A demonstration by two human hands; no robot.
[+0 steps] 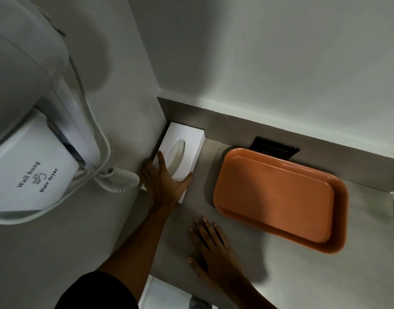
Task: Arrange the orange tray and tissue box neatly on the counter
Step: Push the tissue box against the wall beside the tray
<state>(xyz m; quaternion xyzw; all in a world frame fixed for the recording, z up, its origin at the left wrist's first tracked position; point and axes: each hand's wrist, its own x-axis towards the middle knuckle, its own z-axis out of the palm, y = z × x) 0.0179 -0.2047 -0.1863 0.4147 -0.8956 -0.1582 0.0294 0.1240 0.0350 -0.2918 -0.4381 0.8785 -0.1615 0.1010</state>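
Right hand (pixel 210 244) lies flat, fingers spread, on the counter (pixel 269 275), holding nothing. Left hand (pixel 166 185) grips the near end of the white tissue box (pixel 187 141), set in the corner against the left wall. Orange tray (pixel 278 197) lies apart, right, before a black socket (pixel 274 148).

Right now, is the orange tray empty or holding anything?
Empty. The orange tray lies flat on the counter, its whole inner floor bare. Neither the left hand nor the right hand touches it.
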